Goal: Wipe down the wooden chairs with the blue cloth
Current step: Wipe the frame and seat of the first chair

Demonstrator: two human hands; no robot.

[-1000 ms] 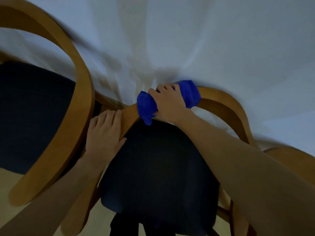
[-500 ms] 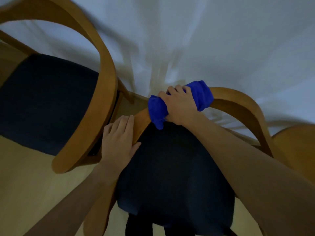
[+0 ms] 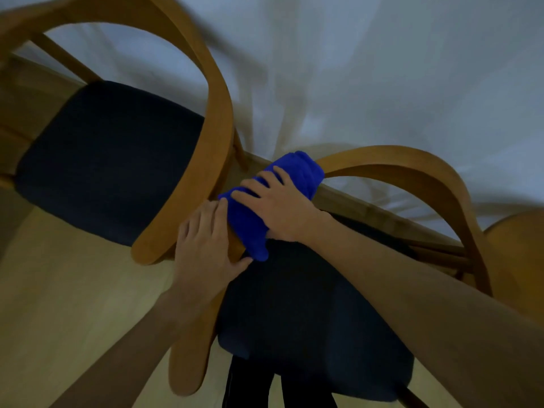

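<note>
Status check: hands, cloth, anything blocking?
Right hand presses blue cloth onto chair rail. Left hand rests flat on rail beside cloth. Nothing blocking.

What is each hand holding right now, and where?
Right hand grips the blue cloth mid-length, wrapped over the chair's curved rail. Left hand rests on that rail beside it.
</note>
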